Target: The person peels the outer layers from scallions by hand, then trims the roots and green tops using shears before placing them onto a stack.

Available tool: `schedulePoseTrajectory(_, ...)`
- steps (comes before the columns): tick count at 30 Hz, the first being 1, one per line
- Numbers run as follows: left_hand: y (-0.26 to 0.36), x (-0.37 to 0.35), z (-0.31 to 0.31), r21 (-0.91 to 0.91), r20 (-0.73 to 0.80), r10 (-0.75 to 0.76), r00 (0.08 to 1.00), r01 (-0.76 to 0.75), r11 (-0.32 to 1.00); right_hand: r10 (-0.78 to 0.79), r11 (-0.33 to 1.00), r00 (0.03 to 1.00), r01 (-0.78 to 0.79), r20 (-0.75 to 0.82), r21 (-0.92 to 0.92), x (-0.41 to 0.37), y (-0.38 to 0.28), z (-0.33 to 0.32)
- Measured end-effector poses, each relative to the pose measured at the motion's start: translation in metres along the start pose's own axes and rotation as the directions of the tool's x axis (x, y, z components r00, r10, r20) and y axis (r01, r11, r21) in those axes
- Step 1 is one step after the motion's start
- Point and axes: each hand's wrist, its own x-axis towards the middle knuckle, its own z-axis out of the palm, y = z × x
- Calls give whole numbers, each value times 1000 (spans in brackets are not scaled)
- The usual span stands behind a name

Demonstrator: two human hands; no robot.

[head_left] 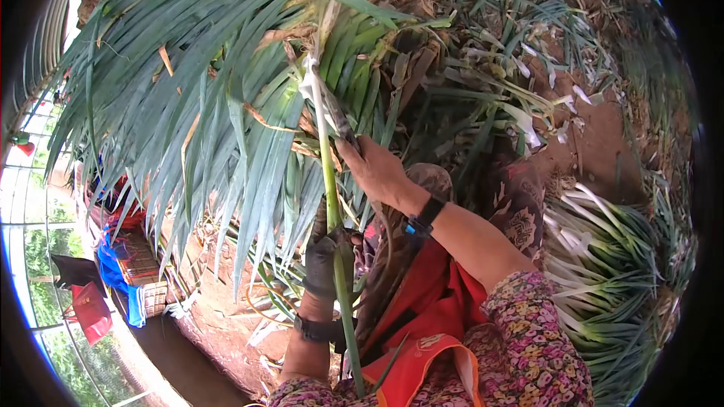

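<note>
My left hand (323, 264), in a dark glove, is closed round a long green onion (329, 173) at its green part. The onion stands nearly upright in view, white end up, its leaves running down past my wrist. Torn white skin (308, 79) hangs at its upper end. My bare right hand (377, 172) grips a slim dark-grey tool (339, 114), whose tip lies along the white shank. A thin hose (388, 237) curves below that hand. Behind both hands spreads a big heap of unpeeled green onions (204, 83), roots at the top right.
Cleaned green onions (596, 256) lie in a pile at the right. Peeled scraps (528, 68) litter the soil at upper right. A woven basket (154, 298) with blue cloth and a red bag (92, 313) are at the left, near the greenhouse wall.
</note>
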Motion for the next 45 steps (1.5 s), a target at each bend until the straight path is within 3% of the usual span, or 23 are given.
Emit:
schedulePoseTrajectory(7,9,-3,15,43,-25,76,997,-75,996,-220,970,974,224,-47,91,29,14,6)
schedulePoseTrajectory(9,18,-6,21,111,-48,74,996,-68,991,-43,967,997,24,71,252,27,11,5)
schedulePoseTrajectory(12,36,-17,38,287,-73,74,995,-50,957,106,788,948,-265,302,556,14,5,-25)
schedulePoseTrajectory(15,52,-38,44,477,74,-34,997,-5,879,-106,802,994,67,31,593,-9,9,-75)
schedulePoseTrajectory(19,53,-54,101,520,100,-377,921,274,809,79,552,917,285,-390,784,-51,-15,-151)
schedulePoseTrajectory(21,-18,-43,102,650,331,-265,906,-15,760,16,547,913,334,-408,768,-64,-12,-163)
schedulePoseTrajectory(23,-112,-26,92,554,679,69,731,-571,606,-50,631,947,276,-317,725,-74,-2,-161)
schedulePoseTrajectory(24,-122,-26,103,556,623,-128,772,-322,766,-71,717,977,191,-202,670,-76,14,-152)
schedulePoseTrajectory(26,-134,-23,120,495,484,-504,715,252,832,22,784,999,8,-40,621,-73,38,-136)
schedulePoseTrajectory(28,-62,-12,162,759,285,-147,947,-130,637,236,714,970,-218,65,665,-74,59,-122)
schedulePoseTrajectory(29,-26,2,173,868,237,73,969,-245,431,290,678,955,-254,66,690,-73,64,-120)
schedulePoseTrajectory(30,-18,24,153,845,510,10,860,-504,180,345,641,936,-287,66,712,-71,69,-121)
schedulePoseTrajectory(31,-20,64,122,792,608,70,791,-610,15,396,610,916,-313,62,728,-70,76,-126)
schedulePoseTrajectory(32,-23,104,92,719,694,130,708,-675,-162,264,725,963,-240,62,645,-71,86,-123)
schedulePoseTrajectory(33,12,130,88,859,511,332,793,-459,-226,127,816,990,-139,60,562,-72,96,-120)
schedulePoseTrajectory(34,43,164,76,851,511,476,715,-497,-168,38,829,993,-96,115,552,-76,82,-120)
schedulePoseTrajectory(35,62,192,58,812,581,617,530,-433,-392,-50,836,985,-50,167,546,-81,66,-119)
schedulePoseTrajectory(37,92,227,22,708,654,598,464,-96,-700,81,733,962,-234,260,638,-84,48,-115)
schedulePoseTrajectory(39,110,236,13,853,412,603,683,-58,-518,92,699,955,-264,282,665,-80,51,-109)
schedulePoseTrajectory(40,115,243,11,808,421,590,689,11,-589,74,657,968,-229,240,719,-77,54,-104)
schedulePoseTrajectory(41,125,253,9,892,213,530,821,58,-447,79,654,968,-232,240,720,-76,54,-103)
schedulePoseTrajectory(44,133,282,0,885,211,598,773,108,-452,93,654,965,-244,243,716,-73,53,-105)
schedulePoseTrajectory(45,137,286,11,874,124,544,830,168,-455,99,652,964,-249,246,716,-73,52,-105)
